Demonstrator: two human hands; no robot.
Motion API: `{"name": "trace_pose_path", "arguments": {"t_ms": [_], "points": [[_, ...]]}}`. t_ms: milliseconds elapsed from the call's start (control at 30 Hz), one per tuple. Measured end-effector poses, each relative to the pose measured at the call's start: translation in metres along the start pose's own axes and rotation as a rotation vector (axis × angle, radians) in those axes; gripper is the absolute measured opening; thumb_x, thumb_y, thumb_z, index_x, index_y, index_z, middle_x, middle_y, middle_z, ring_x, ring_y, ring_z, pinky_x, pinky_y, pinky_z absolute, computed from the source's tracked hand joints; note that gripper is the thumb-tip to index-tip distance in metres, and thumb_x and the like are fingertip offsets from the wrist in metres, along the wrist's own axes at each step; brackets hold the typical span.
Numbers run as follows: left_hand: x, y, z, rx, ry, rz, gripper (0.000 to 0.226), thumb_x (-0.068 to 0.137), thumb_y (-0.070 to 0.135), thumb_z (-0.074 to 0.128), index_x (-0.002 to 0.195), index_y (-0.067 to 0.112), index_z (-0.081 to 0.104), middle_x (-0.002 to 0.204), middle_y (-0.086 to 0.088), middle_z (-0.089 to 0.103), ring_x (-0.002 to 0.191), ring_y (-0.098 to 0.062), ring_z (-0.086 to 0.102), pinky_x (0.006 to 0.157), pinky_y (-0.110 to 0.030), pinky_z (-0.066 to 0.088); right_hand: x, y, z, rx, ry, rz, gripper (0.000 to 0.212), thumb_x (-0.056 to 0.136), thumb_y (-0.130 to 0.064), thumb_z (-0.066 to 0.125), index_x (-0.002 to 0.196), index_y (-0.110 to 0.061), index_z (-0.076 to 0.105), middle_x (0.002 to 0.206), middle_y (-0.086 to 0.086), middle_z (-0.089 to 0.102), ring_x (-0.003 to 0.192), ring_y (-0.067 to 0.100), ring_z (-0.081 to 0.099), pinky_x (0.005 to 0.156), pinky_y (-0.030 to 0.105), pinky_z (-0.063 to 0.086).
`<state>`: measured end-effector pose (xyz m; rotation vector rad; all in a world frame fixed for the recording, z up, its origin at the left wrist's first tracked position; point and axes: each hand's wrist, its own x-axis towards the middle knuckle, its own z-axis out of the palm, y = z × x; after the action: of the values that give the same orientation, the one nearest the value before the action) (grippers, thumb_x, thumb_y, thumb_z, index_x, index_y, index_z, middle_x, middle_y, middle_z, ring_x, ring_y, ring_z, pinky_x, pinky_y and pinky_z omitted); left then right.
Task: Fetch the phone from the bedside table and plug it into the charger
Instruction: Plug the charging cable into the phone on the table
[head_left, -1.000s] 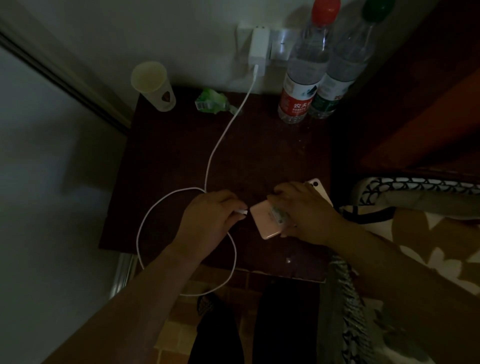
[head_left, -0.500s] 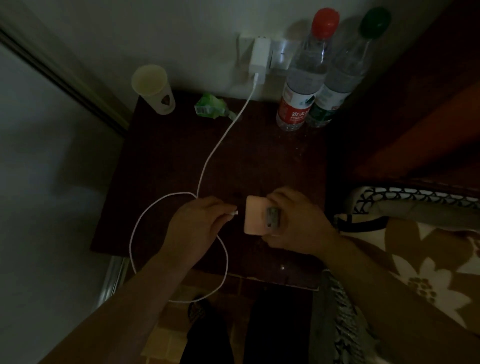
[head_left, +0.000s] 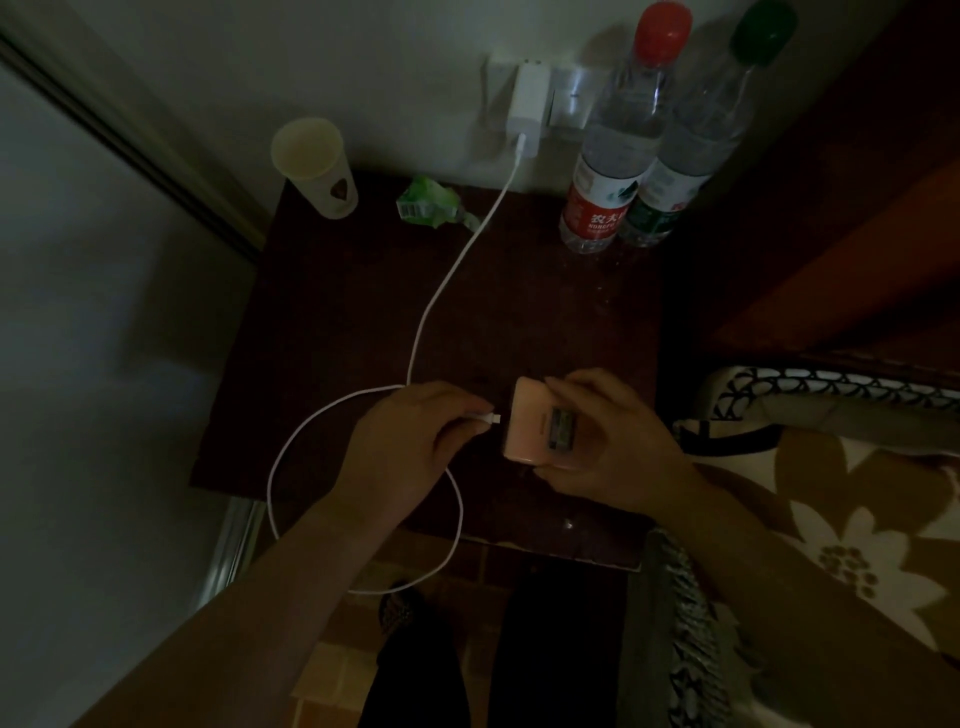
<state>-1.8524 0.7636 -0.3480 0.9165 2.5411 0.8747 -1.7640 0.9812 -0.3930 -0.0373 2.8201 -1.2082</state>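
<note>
On the dark wooden tabletop (head_left: 337, 312), a pale paper cup (head_left: 315, 167) stands at the back left, a crumpled green wrapper (head_left: 430, 203) just right of it, and two clear plastic water bottles (head_left: 623, 156) touch at the back right. A patterned bed cover (head_left: 852, 499) lies to the right.

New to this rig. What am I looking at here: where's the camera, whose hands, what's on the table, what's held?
No machine here: a person works with bare hands, and one wide-angle camera on their head looks down at them, which is why the arms enter from the bottom.

The left hand pinches the plug end of a white cable. The right hand holds a pink phone just above the table. The plug tip sits close to the phone's edge, not yet in.

The cable runs up to a white charger in a wall socket. At the back of the table stand a paper cup, a green wrapper and two water bottles, one red-capped, one green-capped.
</note>
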Motion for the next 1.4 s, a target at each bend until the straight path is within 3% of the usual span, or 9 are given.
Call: {"name": "trace_pose_path", "arguments": {"t_ms": [333, 533, 633, 833, 967, 1200, 1400], "points": [[0.004, 0.007, 0.000, -0.006, -0.003, 0.030, 0.017, 0.081, 0.022, 0.065, 0.097, 0.020, 0.070, 0.096, 0.003, 0.069, 0.085, -0.008, 0.060, 0.072, -0.014, 0.039, -0.001, -0.005, -0.002, 0.021, -0.008, -0.029, 0.084, 0.062, -0.037, 0.082, 0.132, -0.010, 0.046, 0.125, 0.012, 0.046, 0.113, 0.028, 0.048, 0.091, 0.047, 0.044], [0.008, 0.007, -0.003, 0.059, -0.016, 0.079, 0.017, 0.077, 0.017, 0.070, 0.093, 0.018, 0.071, 0.092, -0.001, 0.070, 0.080, -0.014, 0.062, 0.068, -0.013, 0.036, -0.001, -0.005, -0.001, -0.004, -0.036, -0.008, 0.084, 0.063, -0.038, 0.081, 0.133, -0.012, 0.044, 0.127, 0.011, 0.044, 0.116, 0.027, 0.045, 0.093, 0.039, 0.041], [0.010, 0.005, -0.004, 0.070, -0.023, 0.095, 0.016, 0.076, 0.019, 0.070, 0.092, 0.018, 0.072, 0.089, -0.002, 0.070, 0.079, -0.014, 0.062, 0.071, -0.010, 0.035, 0.000, -0.004, 0.001, -0.015, -0.036, -0.009, 0.084, 0.063, -0.038, 0.081, 0.133, -0.011, 0.043, 0.126, 0.012, 0.045, 0.115, 0.028, 0.046, 0.093, 0.043, 0.043], [0.010, -0.003, -0.002, 0.094, -0.036, 0.100, 0.026, 0.077, 0.014, 0.070, 0.103, 0.016, 0.068, 0.096, -0.005, 0.071, 0.086, -0.020, 0.064, 0.073, -0.024, 0.042, 0.001, -0.004, 0.004, -0.022, -0.041, -0.001, 0.086, 0.063, -0.040, 0.080, 0.134, -0.012, 0.042, 0.126, 0.012, 0.045, 0.115, 0.028, 0.046, 0.092, 0.049, 0.043], [0.010, -0.006, -0.003, 0.063, -0.014, 0.064, 0.020, 0.077, 0.016, 0.070, 0.096, 0.021, 0.069, 0.093, 0.002, 0.071, 0.085, -0.012, 0.060, 0.071, -0.013, 0.036, 0.001, -0.005, 0.004, -0.016, -0.041, 0.017, 0.086, 0.063, -0.044, 0.078, 0.135, -0.014, 0.041, 0.128, 0.010, 0.044, 0.116, 0.027, 0.045, 0.092, 0.048, 0.044], [0.011, -0.008, -0.004, 0.132, -0.046, 0.103, 0.015, 0.072, 0.016, 0.075, 0.086, 0.019, 0.070, 0.084, -0.001, 0.071, 0.077, -0.017, 0.061, 0.068, -0.023, 0.040, 0.007, -0.009, 0.009, -0.086, -0.064, -0.004, 0.086, 0.060, -0.038, 0.082, 0.132, -0.009, 0.045, 0.124, 0.014, 0.048, 0.110, 0.030, 0.049, 0.090, 0.038, 0.042], [0.009, -0.012, 0.002, 0.083, -0.050, 0.056, 0.011, 0.076, 0.016, 0.071, 0.086, 0.019, 0.070, 0.083, 0.000, 0.070, 0.076, -0.014, 0.058, 0.066, -0.011, 0.030, 0.009, -0.011, 0.012, -0.086, -0.080, 0.018, 0.086, 0.059, -0.035, 0.083, 0.132, -0.008, 0.045, 0.125, 0.015, 0.047, 0.111, 0.032, 0.047, 0.090, 0.035, 0.035]]}}
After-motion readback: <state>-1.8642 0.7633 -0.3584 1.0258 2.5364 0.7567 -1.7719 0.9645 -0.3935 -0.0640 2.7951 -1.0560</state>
